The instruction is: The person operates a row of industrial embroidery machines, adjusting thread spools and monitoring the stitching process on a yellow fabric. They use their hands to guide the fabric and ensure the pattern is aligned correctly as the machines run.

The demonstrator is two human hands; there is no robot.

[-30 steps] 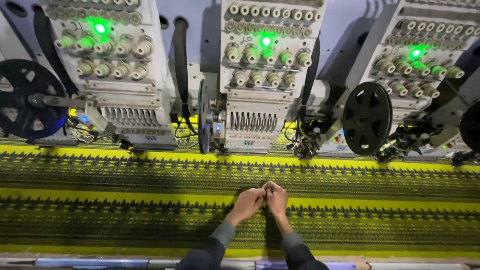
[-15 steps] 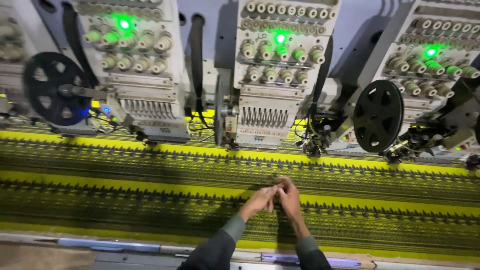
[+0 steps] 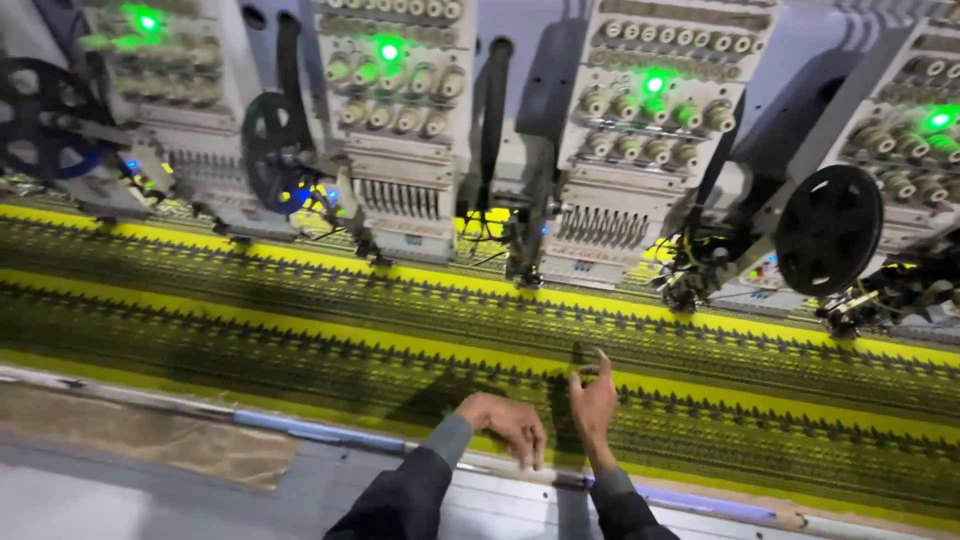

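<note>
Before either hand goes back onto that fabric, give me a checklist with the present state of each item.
1. Left hand empty: ok, fingers curled down near the front rail, nothing seen in it.
2. Right hand empty: cannot tell, fingers raised over the yellow-green fabric; any thread is too fine to see.
3. Hands clear of the needle rows: ok, both are well in front of the embroidery heads.
4. Fabric lying flat: ok, no folds visible.
5. Head lights: ok, each green light is lit.
6. Needles stopped: cannot tell.
</note>
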